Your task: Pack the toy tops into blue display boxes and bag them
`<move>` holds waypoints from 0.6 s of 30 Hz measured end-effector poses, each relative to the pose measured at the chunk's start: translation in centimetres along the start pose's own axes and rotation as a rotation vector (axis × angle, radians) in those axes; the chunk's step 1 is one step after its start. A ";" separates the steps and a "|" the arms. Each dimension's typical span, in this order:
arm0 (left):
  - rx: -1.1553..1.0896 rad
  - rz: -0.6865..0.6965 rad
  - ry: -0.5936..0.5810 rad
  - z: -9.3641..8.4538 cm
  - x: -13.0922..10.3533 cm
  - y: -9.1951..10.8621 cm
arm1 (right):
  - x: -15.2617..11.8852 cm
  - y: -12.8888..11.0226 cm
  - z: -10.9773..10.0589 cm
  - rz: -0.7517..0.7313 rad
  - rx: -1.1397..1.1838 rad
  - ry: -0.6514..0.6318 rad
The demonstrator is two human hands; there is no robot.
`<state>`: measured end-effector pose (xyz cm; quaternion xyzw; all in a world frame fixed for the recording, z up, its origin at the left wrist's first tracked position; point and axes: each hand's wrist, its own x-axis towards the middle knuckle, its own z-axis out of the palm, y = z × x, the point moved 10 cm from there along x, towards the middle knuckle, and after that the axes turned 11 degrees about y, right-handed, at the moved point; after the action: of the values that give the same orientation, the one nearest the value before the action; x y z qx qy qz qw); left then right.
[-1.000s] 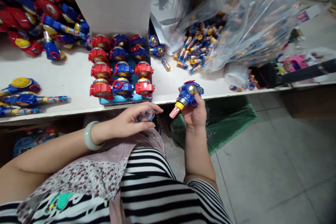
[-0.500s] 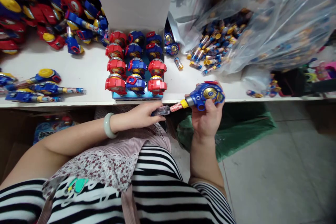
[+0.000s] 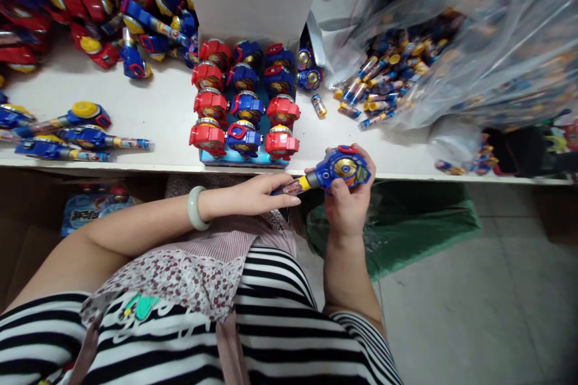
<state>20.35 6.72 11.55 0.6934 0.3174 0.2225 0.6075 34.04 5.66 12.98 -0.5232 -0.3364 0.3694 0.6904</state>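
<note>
My right hand (image 3: 347, 204) is closed around a blue spinning-top launcher toy (image 3: 345, 167) with a gold disc and a red tab. From its grey neck a yellow-collared candy tube (image 3: 307, 182) points left. My left hand (image 3: 257, 194) pinches a clear plastic sleeve (image 3: 280, 190), which now sits over the tube's end. Fingers hide part of the sleeve. Both hands are just in front of the table edge, below a display box (image 3: 246, 162) holding rows of red and blue launcher toys (image 3: 244, 107).
Loose launcher toys (image 3: 85, 3) are heaped at the back left, with several tube-fitted ones (image 3: 85, 137) nearer the edge. On the right, small candy tubes (image 3: 374, 87) spill from a clear plastic bag (image 3: 506, 66). A green bag (image 3: 419, 234) lies below the table.
The clear sleeve and the candy tube have come together; a gap between them has closed. My right hand moved left with the launcher toy. The view has shifted slightly.
</note>
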 end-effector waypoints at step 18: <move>0.535 0.002 0.095 -1.0 -0.5 0.3 | -2.0 3.9 0.3 0.169 0.110 0.135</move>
<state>19.40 7.05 12.04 0.8183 0.3924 0.1636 0.3869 32.15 4.83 9.08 -0.5346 -0.2230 0.4082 0.7056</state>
